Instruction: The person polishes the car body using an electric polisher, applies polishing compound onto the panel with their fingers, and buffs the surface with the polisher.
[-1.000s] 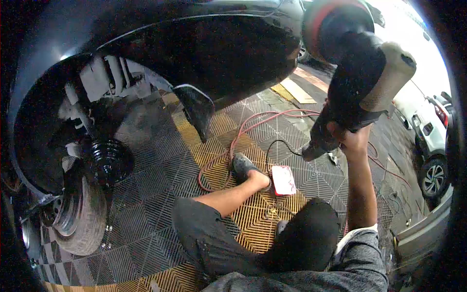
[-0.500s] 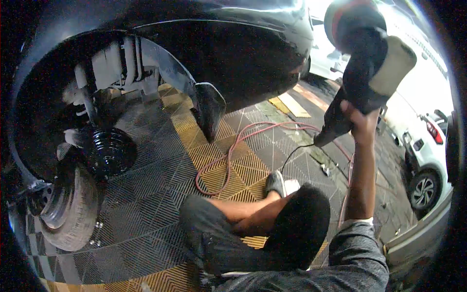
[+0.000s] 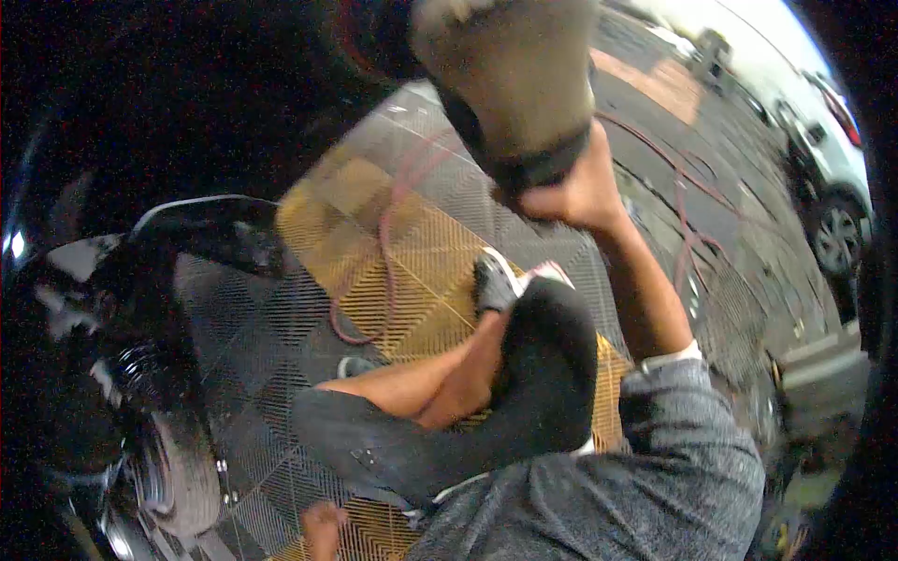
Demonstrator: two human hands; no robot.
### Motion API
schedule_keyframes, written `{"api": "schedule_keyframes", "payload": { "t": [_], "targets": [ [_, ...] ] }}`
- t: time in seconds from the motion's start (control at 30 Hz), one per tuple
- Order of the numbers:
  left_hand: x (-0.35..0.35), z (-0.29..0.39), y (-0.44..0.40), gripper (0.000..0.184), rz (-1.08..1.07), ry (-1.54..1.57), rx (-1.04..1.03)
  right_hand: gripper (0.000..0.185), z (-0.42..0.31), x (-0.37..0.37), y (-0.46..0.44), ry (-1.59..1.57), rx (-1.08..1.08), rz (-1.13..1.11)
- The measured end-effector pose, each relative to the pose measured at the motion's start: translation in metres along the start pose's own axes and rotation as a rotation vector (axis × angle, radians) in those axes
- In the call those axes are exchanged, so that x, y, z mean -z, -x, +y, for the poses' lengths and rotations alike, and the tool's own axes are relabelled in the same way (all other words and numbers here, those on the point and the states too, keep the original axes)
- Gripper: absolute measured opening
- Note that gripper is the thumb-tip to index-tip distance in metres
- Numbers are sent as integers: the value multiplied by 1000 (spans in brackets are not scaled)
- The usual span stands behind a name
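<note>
My right hand (image 3: 580, 192) is wrapped round the handle of a large power tool (image 3: 514, 75) with a beige and black body, raised at the top centre. The tool's front end lies against or close to the dark car body (image 3: 215, 84); the contact is lost in shadow. Low in the view, near the floor, my left hand (image 3: 325, 524) shows with its fingers blurred, and what it holds, if anything, cannot be made out.
A wheel (image 3: 182, 472) lies at the lower left by the open wheel arch. The red hose (image 3: 385, 252) loops over the yellow and grey floor tiles (image 3: 421, 327). At the right stands a white car (image 3: 828, 150). My crossed legs fill the lower middle.
The tool and my right hand have moved left, closer to the dark car. My left hand has come into view at the bottom. The view has shifted, and the tool looks larger.
</note>
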State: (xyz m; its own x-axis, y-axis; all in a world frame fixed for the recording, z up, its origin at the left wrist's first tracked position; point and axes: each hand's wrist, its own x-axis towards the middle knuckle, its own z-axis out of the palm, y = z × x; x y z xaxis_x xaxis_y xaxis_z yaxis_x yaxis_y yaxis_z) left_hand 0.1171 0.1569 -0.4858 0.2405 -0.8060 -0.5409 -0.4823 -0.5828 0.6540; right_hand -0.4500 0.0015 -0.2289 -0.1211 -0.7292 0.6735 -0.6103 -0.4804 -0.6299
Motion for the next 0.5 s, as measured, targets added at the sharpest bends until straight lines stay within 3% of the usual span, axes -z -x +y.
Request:
{"api": "schedule_keyframes", "payload": {
  "t": [0.07, 0.1, 0.13, 0.17, 0.2, 0.23, 0.27, 0.33, 0.37, 0.43, 0.5],
  "targets": [
    [-7, 100, 17, 28, 30, -110, -375, 77, 15, -9, 2, -11, 79, -24],
    [-17, 171, 30, 33, 77, -232, -666, 75, 21, -16, 5, 14, 86, -42],
    [-34, 233, 39, 49, -69, -62, -745, 73, 20, -23, 11, -159, -80, -102],
    [-55, 262, 18, 63, -81, -8, -1066, 71, 23, -28, 13, -133, -27, -116],
    [-75, 307, 27, 80, -56, -46, -1173, 70, 15, -34, 14, -169, -35, -167],
    [-91, 350, 34, 97, -118, 31, -1360, 64, 16, -50, 20, -356, -59, -76],
    [-120, 373, 22, 112, -115, 45, -1429, 69, 25, -56, 22, -258, -57, -135],
    [-168, 415, 8, 118, -6, 257, -1574, 86, 71, -71, 39, -159, 4, -112],
    [-180, 432, 10, 120, -410, 398, -1466, 93, 98, -77, 51, -222, -18, -105],
    [-185, 439, 0, 120, -307, 348, -1508, 107, 153, -86, 70, -422, -89, -90],
    [-184, 436, -13, 120, -310, 422, -1519, 112, 147, -93, 74, -519, -189, -95]
  ]
}}
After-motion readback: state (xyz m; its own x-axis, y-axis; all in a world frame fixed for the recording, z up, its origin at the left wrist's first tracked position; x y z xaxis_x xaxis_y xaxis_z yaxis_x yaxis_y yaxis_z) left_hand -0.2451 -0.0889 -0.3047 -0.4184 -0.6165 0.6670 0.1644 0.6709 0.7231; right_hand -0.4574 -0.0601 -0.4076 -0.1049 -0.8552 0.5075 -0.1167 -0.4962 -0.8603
